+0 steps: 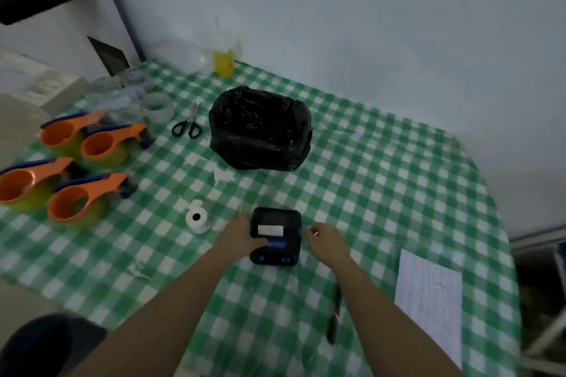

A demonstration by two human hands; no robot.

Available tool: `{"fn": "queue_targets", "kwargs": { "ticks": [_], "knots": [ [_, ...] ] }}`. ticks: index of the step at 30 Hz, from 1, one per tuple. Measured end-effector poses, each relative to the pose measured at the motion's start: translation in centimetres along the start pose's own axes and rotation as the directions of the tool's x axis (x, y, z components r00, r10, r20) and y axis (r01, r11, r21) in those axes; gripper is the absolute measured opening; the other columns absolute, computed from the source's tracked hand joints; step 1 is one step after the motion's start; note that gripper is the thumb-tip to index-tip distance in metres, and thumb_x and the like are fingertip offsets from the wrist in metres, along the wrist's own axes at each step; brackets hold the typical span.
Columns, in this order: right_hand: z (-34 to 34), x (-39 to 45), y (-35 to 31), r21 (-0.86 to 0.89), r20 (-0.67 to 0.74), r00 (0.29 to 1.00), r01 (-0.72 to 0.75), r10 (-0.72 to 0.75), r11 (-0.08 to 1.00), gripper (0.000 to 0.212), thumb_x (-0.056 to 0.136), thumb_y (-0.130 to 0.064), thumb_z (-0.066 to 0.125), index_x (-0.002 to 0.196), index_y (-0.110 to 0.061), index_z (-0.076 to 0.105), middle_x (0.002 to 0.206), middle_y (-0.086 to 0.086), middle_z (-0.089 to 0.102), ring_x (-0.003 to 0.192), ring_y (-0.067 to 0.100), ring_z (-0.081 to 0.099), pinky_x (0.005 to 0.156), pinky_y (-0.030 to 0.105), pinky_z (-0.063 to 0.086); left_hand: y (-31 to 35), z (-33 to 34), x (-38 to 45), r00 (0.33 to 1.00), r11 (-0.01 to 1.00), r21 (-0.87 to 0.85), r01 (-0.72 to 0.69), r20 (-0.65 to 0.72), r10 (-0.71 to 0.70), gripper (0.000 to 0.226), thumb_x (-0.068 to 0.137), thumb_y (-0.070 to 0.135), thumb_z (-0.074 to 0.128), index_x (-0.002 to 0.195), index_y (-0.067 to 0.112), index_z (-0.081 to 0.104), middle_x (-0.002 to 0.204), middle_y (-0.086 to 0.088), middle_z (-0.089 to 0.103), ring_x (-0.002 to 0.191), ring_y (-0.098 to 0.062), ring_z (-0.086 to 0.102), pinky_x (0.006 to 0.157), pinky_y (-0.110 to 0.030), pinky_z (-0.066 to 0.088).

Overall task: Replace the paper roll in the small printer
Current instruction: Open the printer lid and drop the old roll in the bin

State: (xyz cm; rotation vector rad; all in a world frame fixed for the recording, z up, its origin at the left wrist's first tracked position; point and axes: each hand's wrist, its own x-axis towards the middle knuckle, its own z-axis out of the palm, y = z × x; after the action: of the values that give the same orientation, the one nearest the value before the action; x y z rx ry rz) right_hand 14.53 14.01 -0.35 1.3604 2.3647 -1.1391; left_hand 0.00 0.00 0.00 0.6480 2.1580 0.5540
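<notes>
Printer (275,236): small, black, boxy with rounded corners, lying flat on the checked cloth near the table's front edge. Lid looks shut; a white strip of paper shows across its top, in the middle. Blue-lit buttons along the near edge, and a blue detail on its right side. Left hand (237,239) rests against its left side, thumb over the top by the blue panel. Right hand (326,240) sits just beside its right side, fingers curled.

Roll (196,217): white paper, dark core hole facing up, standing on end just left of the printer, apart from it.
</notes>
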Motion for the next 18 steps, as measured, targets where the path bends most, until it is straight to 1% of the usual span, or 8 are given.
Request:
{"fn": "queue_targets", "kwargs": {
  "ticks": [3,6,8,10,11,14,16,18],
  "knots": [
    [0.2,1.1,0.0,0.113,0.085,0.995,-0.054,0.044,0.992,0.031,0.091,-0.023,0.047,0.089,0.003,0.064,0.083,0.020,0.069,0.069,0.026,0.061,0.068,0.036,0.051,-0.6,0.5,0.5,0.999,0.998,-0.050,-0.035,0.029,0.036,0.069,0.074,0.030,0.074,0.130,0.009,0.040,0.133,-0.013,0.044,0.122,-0.028,0.046,0.099,-0.042,0.045],
    [0.1,2.1,-0.1,0.152,0.188,0.980,-0.094,0.065,0.984,0.034,0.092,-0.022,0.048,0.093,0.008,0.063,0.077,0.016,0.067,0.064,0.023,0.060,0.076,0.041,0.055,-1.8,1.3,1.3,0.999,0.995,-0.099,-0.030,0.022,0.032,0.077,0.063,0.040,0.075,0.129,0.015,0.044,0.128,-0.008,0.051,0.117,-0.025,0.052,0.097,-0.046,0.049],
    [-0.3,2.8,-0.3,0.116,0.280,0.956,-0.123,0.087,0.986,0.032,0.092,-0.024,0.048,0.090,0.004,0.063,0.072,0.011,0.065,0.063,0.020,0.060,0.069,0.035,0.056,-3.7,2.4,3.1,0.999,0.991,-0.127,-0.034,0.012,0.036,0.082,0.055,0.047,0.072,0.127,0.017,0.046,0.126,-0.007,0.053,0.113,-0.023,0.056,0.095,-0.048,0.051],
    [-0.9,3.3,-0.8,0.045,0.373,0.919,-0.154,0.127,0.987,0.029,0.094,-0.026,0.047,0.079,-0.006,0.061,0.065,0.003,0.061,0.056,0.013,0.057,0.047,0.018,0.049,-3.9,2.5,3.4,1.000,0.990,-0.141,-0.021,0.001,0.021,0.082,0.053,0.047,0.072,0.126,0.017,0.047,0.125,-0.007,0.054,0.111,-0.023,0.057,0.095,-0.048,0.051],
    [-1.2,3.4,-1.1,0.015,0.400,0.905,-0.164,0.145,0.986,0.029,0.094,-0.025,0.046,0.074,-0.009,0.059,0.064,0.002,0.060,0.052,0.011,0.055,0.040,0.015,0.044,-3.4,2.2,2.9,1.000,0.989,-0.144,-0.027,-0.006,0.027,0.082,0.054,0.045,0.073,0.126,0.016,0.047,0.125,-0.007,0.054,0.111,-0.023,0.057,0.095,-0.047,0.050],
    [-2.3,3.8,-1.9,-0.057,0.453,0.875,-0.163,0.171,0.985,0.030,0.093,-0.022,0.049,0.067,-0.009,0.056,0.055,0.007,0.053,0.037,0.010,0.047,0.033,0.012,0.035,-2.1,1.7,1.9,1.000,0.994,-0.109,-0.011,-0.012,0.009,0.069,0.066,0.028,0.077,0.125,0.011,0.047,0.125,-0.009,0.053,0.112,-0.025,0.055,0.096,-0.042,0.048],
    [-2.8,4.1,-2.1,-0.112,0.483,0.857,-0.143,0.179,0.983,0.029,0.091,-0.022,0.050,0.066,-0.010,0.054,0.050,0.004,0.043,0.038,0.012,0.036,0.031,0.014,0.027,-1.8,1.7,1.9,1.000,0.995,-0.103,-0.001,-0.014,-0.001,0.065,0.070,0.024,0.076,0.125,0.009,0.047,0.125,-0.011,0.053,0.113,-0.027,0.055,0.095,-0.041,0.048],
    [-2.9,4.4,-2.0,-0.112,0.510,0.841,-0.146,0.183,0.983,0.028,0.090,-0.022,0.051,0.065,-0.011,0.054,0.049,0.004,0.040,0.038,0.012,0.032,0.035,0.018,0.025,-1.7,1.9,2.0,1.000,0.995,-0.104,0.006,-0.016,-0.008,0.064,0.071,0.022,0.076,0.126,0.007,0.046,0.125,-0.013,0.052,0.114,-0.028,0.054,0.094,-0.040,0.046]
  ]
}}
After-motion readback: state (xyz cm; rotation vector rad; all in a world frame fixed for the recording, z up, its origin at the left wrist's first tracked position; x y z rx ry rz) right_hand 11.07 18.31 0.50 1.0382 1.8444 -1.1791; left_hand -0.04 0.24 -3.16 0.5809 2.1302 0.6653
